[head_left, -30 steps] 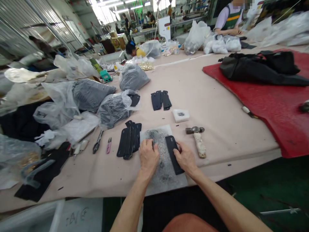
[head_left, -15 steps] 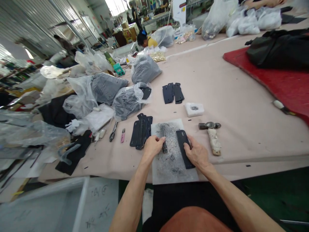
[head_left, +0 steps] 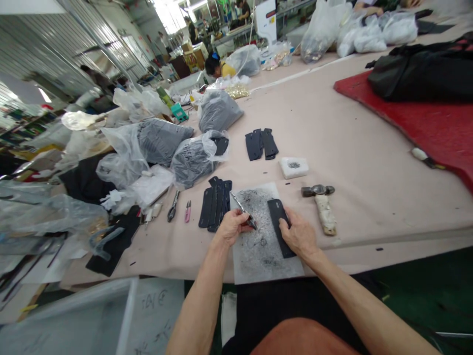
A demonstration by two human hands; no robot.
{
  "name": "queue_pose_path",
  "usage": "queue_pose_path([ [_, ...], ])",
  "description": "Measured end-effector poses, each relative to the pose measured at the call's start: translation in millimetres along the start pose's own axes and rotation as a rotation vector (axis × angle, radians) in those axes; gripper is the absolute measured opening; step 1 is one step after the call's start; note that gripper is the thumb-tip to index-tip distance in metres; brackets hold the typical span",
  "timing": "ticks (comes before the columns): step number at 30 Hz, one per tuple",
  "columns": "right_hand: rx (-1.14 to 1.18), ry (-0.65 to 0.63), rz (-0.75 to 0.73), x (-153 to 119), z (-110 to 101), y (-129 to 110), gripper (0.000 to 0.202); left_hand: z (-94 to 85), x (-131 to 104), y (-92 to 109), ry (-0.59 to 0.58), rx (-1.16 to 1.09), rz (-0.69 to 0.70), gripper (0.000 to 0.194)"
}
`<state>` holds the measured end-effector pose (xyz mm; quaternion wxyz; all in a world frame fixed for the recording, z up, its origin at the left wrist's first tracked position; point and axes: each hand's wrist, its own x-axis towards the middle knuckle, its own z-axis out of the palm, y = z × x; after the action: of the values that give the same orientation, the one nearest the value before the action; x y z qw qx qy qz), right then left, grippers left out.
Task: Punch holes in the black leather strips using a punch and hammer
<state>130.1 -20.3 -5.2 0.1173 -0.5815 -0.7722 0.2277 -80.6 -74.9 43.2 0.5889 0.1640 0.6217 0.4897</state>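
Note:
My left hand [head_left: 231, 228] is closed around a slim metal punch [head_left: 239, 203], which tilts with its dark end low over the board. My right hand [head_left: 300, 232] grips the edge of a flat black strip [head_left: 275, 217] with slots near its top end. The strip lies on the right side of a grey, heavily pitted board [head_left: 251, 264]. To the right of that hand rests a hammer [head_left: 325, 217] with a wrapped handle. Left of the board is a loose pile of similar black pieces [head_left: 215, 207].
Farther back are more black pieces [head_left: 260, 144] and a white block [head_left: 294, 168]. Pink snips [head_left: 188, 212] and pliers [head_left: 173, 206] lie at left, near filled plastic bags [head_left: 197, 160]. A red sheet [head_left: 417, 113] covers the right side. A grey bin [head_left: 155, 315] stands below the table edge.
The punch has been picked up off the board by my left hand and turned from lying nearly straight to a slant. My right hand stays on the black strip.

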Motion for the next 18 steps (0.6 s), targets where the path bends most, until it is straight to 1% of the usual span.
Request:
queue_pose_path([
  [2,0.0,0.019,0.003,-2,1,-3,0.046,4.6,0,-5,0.001,-0.071,0.07,0.039],
  [5,-0.001,0.031,0.013,-4,1,-7,0.043,19.0,8,-10,0.062,-0.15,0.217,0.045],
  [8,0.007,0.03,0.016,-4,1,-10,0.042,38.9,22,-11,0.1,-0.148,0.379,0.041],
  [10,0.011,0.035,0.018,-3,1,-10,0.042,52.5,33,-10,0.093,-0.07,0.491,0.033],
  [13,0.022,0.052,0.015,-3,1,-10,0.042,67.7,44,-12,0.08,0.133,0.624,0.02],
  [15,0.03,0.054,0.01,-3,1,-10,0.043,72.4,48,-17,0.093,0.285,0.673,0.015],
  [18,0.031,0.046,0.017,-3,0,-10,0.043,71.8,50,-26,0.141,0.434,0.718,0.015],
])
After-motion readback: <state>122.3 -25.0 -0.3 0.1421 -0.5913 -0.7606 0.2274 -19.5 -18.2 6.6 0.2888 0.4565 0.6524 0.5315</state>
